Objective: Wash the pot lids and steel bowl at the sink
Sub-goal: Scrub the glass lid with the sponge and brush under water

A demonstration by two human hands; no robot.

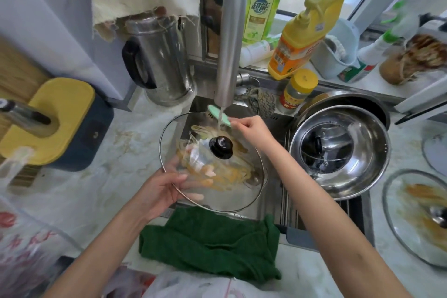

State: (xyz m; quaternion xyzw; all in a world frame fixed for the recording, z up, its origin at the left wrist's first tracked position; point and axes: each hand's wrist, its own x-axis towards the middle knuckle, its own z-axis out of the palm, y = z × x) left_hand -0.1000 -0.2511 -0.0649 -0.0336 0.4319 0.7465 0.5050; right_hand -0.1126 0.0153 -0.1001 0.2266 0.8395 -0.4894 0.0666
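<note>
My left hand [167, 186] grips the near-left rim of a glass pot lid [232, 191] with a black knob, smeared with orange-brown residue, held tilted over the sink. My right hand [251, 128] pinches a light green brush [217, 115] under the running water from the steel faucet [227, 41]. A steel bowl [358, 176] sits on the sink rack at the right with a smaller glass lid [326, 147] inside it. Another dirty glass lid [420, 213] lies on the right counter.
A green cloth [212, 247] hangs over the sink's front edge. A steel kettle [162, 60] stands at the back left. Detergent bottles [302, 36] and a yellow-capped jar [298, 91] line the back. A knife block [55, 123] stands left; a pan [367, 103] sits behind the bowl.
</note>
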